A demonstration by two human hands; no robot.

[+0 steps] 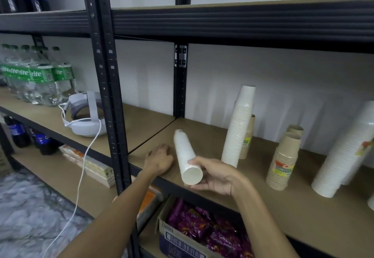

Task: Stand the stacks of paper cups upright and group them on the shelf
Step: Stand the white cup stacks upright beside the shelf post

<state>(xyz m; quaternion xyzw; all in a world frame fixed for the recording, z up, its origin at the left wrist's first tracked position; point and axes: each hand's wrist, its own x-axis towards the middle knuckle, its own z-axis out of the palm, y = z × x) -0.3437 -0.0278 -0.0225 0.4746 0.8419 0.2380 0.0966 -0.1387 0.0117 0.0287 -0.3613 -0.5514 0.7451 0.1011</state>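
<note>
My right hand (214, 176) grips the near end of a white cup stack (185, 152), which is tilted with its far end up over the brown shelf (263, 207). My left hand (159, 158) rests flat on the shelf just left of that stack, holding nothing. To the right, a tall white stack (238, 128) stands upright with a brown stack (248, 138) behind it. Further right stand two brown stacks (283, 158) with yellow labels. A big white stack (348, 152) leans at the right edge.
A black upright post (113, 103) splits the shelving left of my hands. A white headset (87, 116) with a cable lies on the left shelf beside green-labelled bottles (36, 79). A box of purple snack packs (198, 229) sits on the shelf below.
</note>
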